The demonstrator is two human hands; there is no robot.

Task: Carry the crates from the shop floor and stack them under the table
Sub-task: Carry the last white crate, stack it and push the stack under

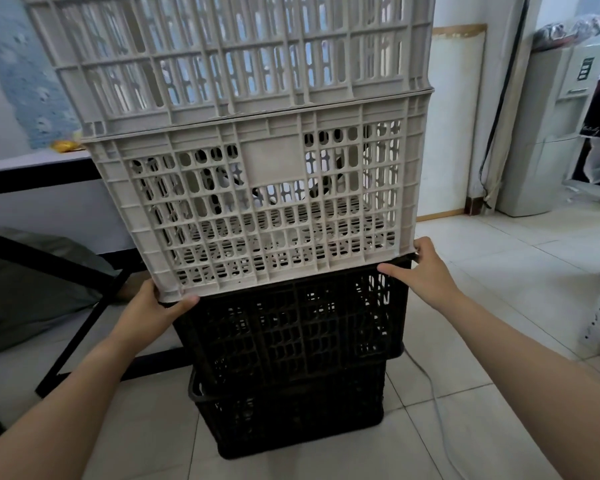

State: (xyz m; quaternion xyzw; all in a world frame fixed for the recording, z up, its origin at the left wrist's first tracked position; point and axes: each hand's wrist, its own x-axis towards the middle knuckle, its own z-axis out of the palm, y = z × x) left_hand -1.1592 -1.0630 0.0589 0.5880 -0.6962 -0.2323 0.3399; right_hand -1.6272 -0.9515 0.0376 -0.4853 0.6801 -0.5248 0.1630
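A tall stack of slotted plastic crates stands on the tiled floor in front of me. Two dark brown crates are at the bottom, the lower one [288, 414] and the upper one [291, 323]. On them rests a beige crate [257, 209], and another beige crate [229, 53] sits on top, cut off by the frame. My left hand [156, 306] grips the bottom left corner of the lower beige crate. My right hand [420, 268] holds its bottom right corner, fingers curled at the seam with the dark crate.
A table [32, 164] with a black frame stands at the left, its leg [84, 334] slanting to the floor beside the stack. A dark bag [32, 282] lies under it. A grey cable [433, 393] runs along the tiles at the right. A white appliance [548, 133] stands back right.
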